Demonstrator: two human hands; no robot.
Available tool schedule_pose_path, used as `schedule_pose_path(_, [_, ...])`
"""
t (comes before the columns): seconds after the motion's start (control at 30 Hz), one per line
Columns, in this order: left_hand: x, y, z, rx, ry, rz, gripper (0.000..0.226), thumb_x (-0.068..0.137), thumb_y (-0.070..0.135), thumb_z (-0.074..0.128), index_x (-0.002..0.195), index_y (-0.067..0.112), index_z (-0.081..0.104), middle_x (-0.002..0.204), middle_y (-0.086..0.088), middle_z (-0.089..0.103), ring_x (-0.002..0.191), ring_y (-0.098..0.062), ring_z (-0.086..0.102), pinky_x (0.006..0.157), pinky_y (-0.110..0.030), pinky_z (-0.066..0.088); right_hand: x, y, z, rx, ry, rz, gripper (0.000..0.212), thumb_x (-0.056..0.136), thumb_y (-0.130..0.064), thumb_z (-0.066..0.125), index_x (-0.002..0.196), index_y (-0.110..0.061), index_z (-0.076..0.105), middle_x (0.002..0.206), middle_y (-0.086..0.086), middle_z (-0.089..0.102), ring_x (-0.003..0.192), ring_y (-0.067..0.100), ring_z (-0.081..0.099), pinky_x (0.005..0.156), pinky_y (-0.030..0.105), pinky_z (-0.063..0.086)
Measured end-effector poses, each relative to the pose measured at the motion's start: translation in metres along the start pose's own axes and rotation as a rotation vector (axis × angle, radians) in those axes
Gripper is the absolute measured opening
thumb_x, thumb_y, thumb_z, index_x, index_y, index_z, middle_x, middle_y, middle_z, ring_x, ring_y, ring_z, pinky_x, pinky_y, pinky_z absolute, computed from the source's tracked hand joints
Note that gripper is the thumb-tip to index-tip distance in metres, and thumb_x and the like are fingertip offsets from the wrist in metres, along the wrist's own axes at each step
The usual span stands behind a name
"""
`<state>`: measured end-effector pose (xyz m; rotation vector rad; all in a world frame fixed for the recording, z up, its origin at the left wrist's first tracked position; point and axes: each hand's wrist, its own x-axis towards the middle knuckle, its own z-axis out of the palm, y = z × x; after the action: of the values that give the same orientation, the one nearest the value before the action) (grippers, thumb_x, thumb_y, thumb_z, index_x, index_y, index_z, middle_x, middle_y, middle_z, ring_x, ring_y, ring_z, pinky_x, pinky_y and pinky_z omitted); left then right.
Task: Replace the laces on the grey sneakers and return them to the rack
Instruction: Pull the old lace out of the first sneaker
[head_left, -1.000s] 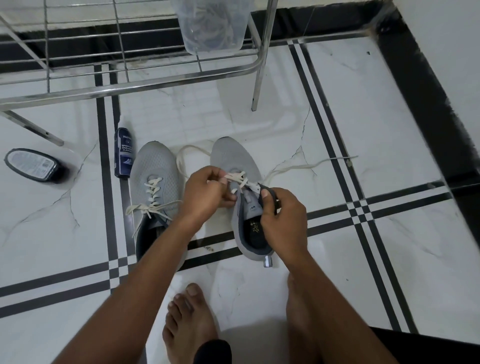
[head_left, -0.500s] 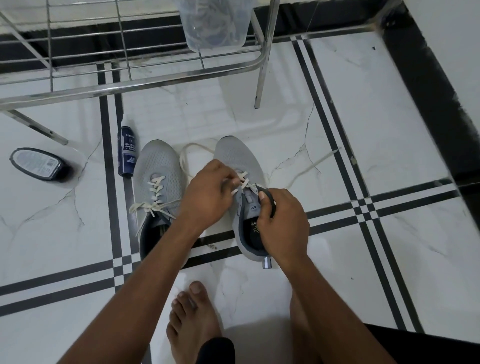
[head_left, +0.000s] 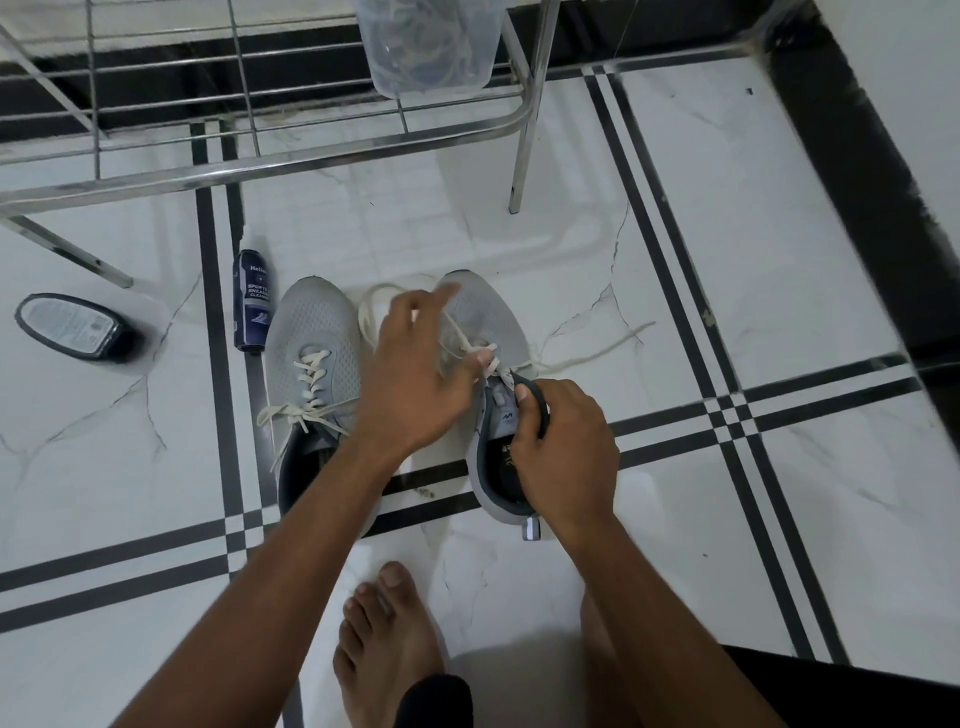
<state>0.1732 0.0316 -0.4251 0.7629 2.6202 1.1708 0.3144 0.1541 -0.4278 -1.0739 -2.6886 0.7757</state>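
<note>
I am gripping the collar of the right grey sneaker (head_left: 480, 322) on the floor with my right hand (head_left: 563, 447), fingers curled, while my left hand (head_left: 415, 384), blurred, is pinching its white lace (head_left: 587, 353) above the eyelets

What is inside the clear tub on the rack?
The clear tub on the rack seems to hold a tangle of pale laces with something dark among them. Its cloudy wall blurs the contents, and its top is cut off by the frame.
</note>
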Motion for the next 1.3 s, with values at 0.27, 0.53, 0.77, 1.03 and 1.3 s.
schedule_pose_path(0.27, [-0.002, -0.007, 0.004, 0.236, 0.263, -0.032, 0.007, 0.095, 0.009, 0.071, 0.095, 0.01, 0.078, 0.119, -0.009, 0.063, 0.105, -0.026, 0.055, 0.074, -0.041, 0.054, -0.003, 0.0, -0.001, 0.011, -0.001, -0.004, 0.026, 0.11, -0.041, 0.049, 0.109, -0.028, 0.072, 0.099, -0.013, 0.069, 0.091, 0.014, 0.06, 0.07, 0.032, 0.045])
schedule_pose_path(0.53, [-0.013, -0.006, 0.006, 0.43, -0.029, 0.159, 0.014, 0.088, 0.025, 0.083, 0.101, 0.027, 0.078, 0.159, -0.007, 0.046, 0.143, -0.034, 0.04, 0.109, -0.057, 0.037, -0.006, -0.001, 0.0, -0.012, 0.002, -0.002, 0.025, 0.11, -0.038, 0.051, 0.109, -0.025, 0.072, 0.098, -0.01, 0.068, 0.089, 0.016, 0.059, 0.068, 0.032, 0.043])
schedule_pose_path(0.77, [-0.004, -0.011, -0.017, 0.402, 0.311, -0.114, 0.027, 0.096, 0.025, 0.067, 0.123, 0.021, 0.071, 0.154, -0.016, 0.043, 0.144, -0.04, 0.037, 0.106, -0.058, 0.039, -0.008, -0.003, 0.0, -0.004, 0.041, 0.005, 0.026, 0.11, -0.038, 0.05, 0.108, -0.024, 0.072, 0.096, -0.008, 0.067, 0.086, 0.016, 0.06, 0.067, 0.031, 0.043])
schedule_pose_path(1.03, [0.0, 0.0, -0.01, 0.519, 0.175, 0.021, 0.014, 0.083, 0.02, 0.068, 0.092, 0.021, 0.078, 0.139, -0.007, 0.055, 0.136, -0.036, 0.045, 0.104, -0.055, 0.037, -0.008, -0.001, -0.004, -0.048, 0.058, 0.015, 0.029, 0.11, -0.039, 0.049, 0.105, -0.022, 0.071, 0.093, -0.008, 0.066, 0.081, 0.016, 0.06, 0.062, 0.031, 0.044])
schedule_pose_path(1.3, [0.0, 0.008, -0.004, 0.423, -0.001, 0.188, 0.033, 0.095, 0.028, 0.073, 0.127, 0.019, 0.072, 0.151, -0.013, 0.051, 0.134, -0.038, 0.047, 0.104, -0.06, 0.045, -0.008, 0.002, -0.006, -0.036, 0.047, 0.015, 0.027, 0.11, -0.038, 0.05, 0.104, -0.021, 0.071, 0.095, -0.007, 0.067, 0.083, 0.015, 0.061, 0.067, 0.03, 0.049])
